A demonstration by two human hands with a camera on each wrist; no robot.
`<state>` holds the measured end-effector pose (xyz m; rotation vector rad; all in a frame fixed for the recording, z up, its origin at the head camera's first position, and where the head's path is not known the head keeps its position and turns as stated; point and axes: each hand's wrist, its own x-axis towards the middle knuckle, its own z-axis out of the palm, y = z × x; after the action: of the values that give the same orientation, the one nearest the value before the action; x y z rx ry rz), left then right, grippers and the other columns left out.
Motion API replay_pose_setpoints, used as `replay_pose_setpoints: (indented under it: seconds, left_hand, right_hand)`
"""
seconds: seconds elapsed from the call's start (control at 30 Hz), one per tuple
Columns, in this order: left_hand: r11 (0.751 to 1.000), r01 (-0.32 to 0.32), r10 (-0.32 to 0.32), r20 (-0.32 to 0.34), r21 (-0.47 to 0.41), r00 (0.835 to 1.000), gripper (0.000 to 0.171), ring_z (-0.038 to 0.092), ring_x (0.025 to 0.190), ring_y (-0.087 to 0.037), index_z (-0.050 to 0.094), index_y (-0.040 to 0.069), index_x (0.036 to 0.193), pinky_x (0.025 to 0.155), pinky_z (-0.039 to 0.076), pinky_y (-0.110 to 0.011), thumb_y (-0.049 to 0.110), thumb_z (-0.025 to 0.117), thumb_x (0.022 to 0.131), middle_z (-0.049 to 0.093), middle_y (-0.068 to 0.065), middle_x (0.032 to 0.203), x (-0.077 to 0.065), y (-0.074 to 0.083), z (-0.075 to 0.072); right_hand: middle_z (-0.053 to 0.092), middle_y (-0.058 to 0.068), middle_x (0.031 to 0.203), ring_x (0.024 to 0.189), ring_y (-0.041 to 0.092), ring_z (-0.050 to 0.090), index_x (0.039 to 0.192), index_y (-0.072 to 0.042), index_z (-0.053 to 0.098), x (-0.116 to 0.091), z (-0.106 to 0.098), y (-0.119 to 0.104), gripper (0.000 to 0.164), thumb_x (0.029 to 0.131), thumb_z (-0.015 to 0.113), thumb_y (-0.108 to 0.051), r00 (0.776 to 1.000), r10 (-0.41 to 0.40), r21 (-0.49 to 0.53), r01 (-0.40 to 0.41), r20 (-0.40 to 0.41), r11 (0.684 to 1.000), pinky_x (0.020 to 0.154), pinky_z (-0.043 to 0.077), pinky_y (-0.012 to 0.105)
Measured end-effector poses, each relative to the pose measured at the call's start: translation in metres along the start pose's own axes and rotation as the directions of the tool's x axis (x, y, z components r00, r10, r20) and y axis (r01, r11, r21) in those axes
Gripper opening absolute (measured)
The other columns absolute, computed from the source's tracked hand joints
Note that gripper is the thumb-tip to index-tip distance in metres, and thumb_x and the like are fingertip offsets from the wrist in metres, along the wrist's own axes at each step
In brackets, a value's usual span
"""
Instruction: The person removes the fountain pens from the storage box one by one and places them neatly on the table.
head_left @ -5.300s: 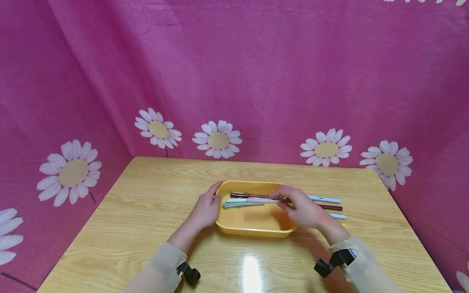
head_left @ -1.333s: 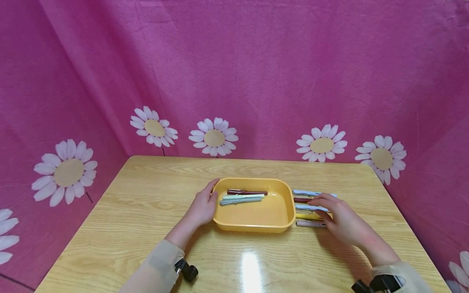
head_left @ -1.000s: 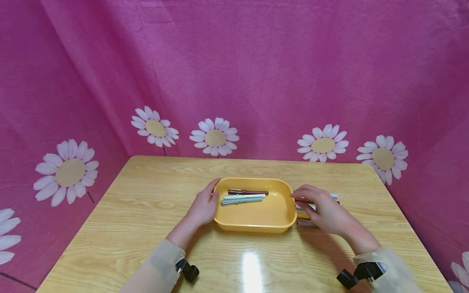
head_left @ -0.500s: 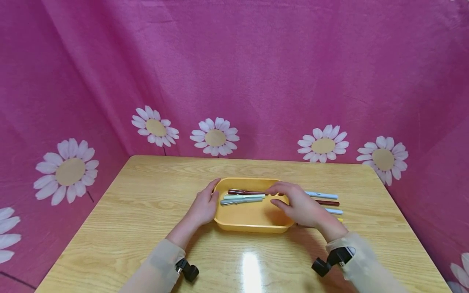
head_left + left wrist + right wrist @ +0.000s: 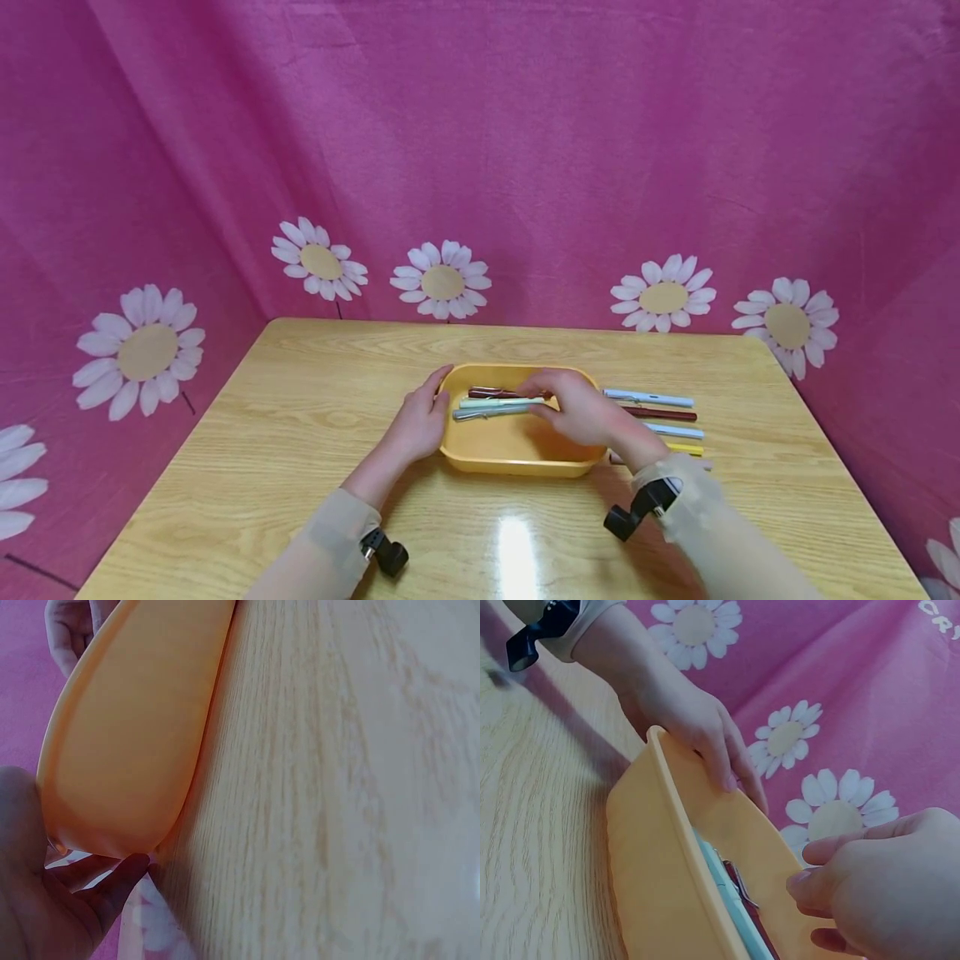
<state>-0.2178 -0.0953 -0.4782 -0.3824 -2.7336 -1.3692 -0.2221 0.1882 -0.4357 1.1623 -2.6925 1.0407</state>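
A yellow plastic tray [image 5: 517,465] stands on the table, with a dark red pen [image 5: 489,392], a pale green pen [image 5: 483,403] and a grey-green pen [image 5: 491,412] lying side by side in it. My left hand [image 5: 420,423] holds the tray's left end, thumb over the rim and fingers outside against the wall [image 5: 127,742]. Over the tray, my right hand [image 5: 581,410] hovers with its fingertips close to the right ends of the pens. In the right wrist view the right hand [image 5: 900,881] has thumb and fingers apart, with nothing visible between them.
Right of the tray, several pens lie in a row: a light blue pen [image 5: 652,398], a dark red pen [image 5: 663,413], another light blue pen [image 5: 678,431], a yellow pen [image 5: 686,449] and a pale pinkish pen [image 5: 701,463]. A pink daisy-print curtain [image 5: 540,167] rises behind the table [image 5: 300,467].
Earlier my right hand held the pale pinkish pen over the tray; that pen now lies in the row on the table. From that row the hand has moved left over the tray. Left hand unchanged.
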Motion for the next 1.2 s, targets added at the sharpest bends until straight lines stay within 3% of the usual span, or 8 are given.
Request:
replay_pose_setpoints:
  seconds: [0.2,0.47,0.63,0.93,1.2]
  left_hand:
    - [1.000,0.012,-0.012,0.004,-0.005,1.000,0.048,0.059,0.131,-0.033,0.045,0.007,0.159,0.113,0.043,-0.052,0.009,0.045,0.111,0.060,-0.023,0.145,0.000,0.000,0.000]
    - [1.000,-0.008,0.008,0.003,0.000,1.000,0.048,0.059,0.130,-0.034,0.046,0.006,0.159,0.113,0.043,-0.053,0.007,0.045,0.111,0.061,-0.024,0.143,0.003,0.001,0.002]
    - [1.000,-0.002,0.002,-0.002,0.000,1.000,0.048,0.061,0.127,-0.033,0.046,0.006,0.159,0.111,0.044,-0.052,0.008,0.045,0.111,0.062,-0.024,0.143,0.002,0.002,0.001]
    - [1.000,-0.010,0.010,-0.020,0.007,1.000,0.048,0.062,0.125,-0.035,0.047,0.006,0.158,0.110,0.045,-0.054,0.007,0.046,0.110,0.063,-0.025,0.141,-0.001,0.002,0.000]
    - [1.000,-0.004,0.004,-0.019,-0.004,1.000,0.047,0.062,0.125,-0.034,0.047,0.006,0.158,0.110,0.045,-0.053,0.007,0.045,0.110,0.063,-0.024,0.141,-0.002,0.002,-0.001]
  right_hand:
    - [0.075,0.012,0.110,0.104,0.032,0.071,0.117,0.002,0.076,0.011,0.010,0.006,0.024,0.095,0.071,0.008,0.998,-0.006,-0.021,0.007,0.055,1.000,0.095,0.056,0.048]
    - [0.074,0.014,0.107,0.100,0.030,0.070,0.113,0.005,0.075,0.018,0.015,0.014,0.024,0.091,0.070,0.011,0.994,0.010,-0.060,-0.003,0.111,0.998,0.091,0.058,0.042]
    - [0.074,0.016,0.106,0.102,0.032,0.072,0.111,0.006,0.074,0.022,0.021,0.017,0.024,0.089,0.069,0.014,0.990,0.014,-0.032,-0.010,0.141,0.999,0.092,0.059,0.041]
    - [0.072,0.008,0.098,0.093,0.023,0.065,0.102,0.000,0.075,0.026,0.030,0.012,0.023,0.085,0.069,0.015,0.988,-0.030,-0.185,0.059,0.153,0.981,0.088,0.056,0.038]
    - [0.067,0.001,0.088,0.083,0.019,0.060,0.096,-0.006,0.076,0.033,0.033,0.009,0.027,0.083,0.069,0.017,0.975,0.010,-0.191,0.033,0.222,0.981,0.078,0.054,0.032]
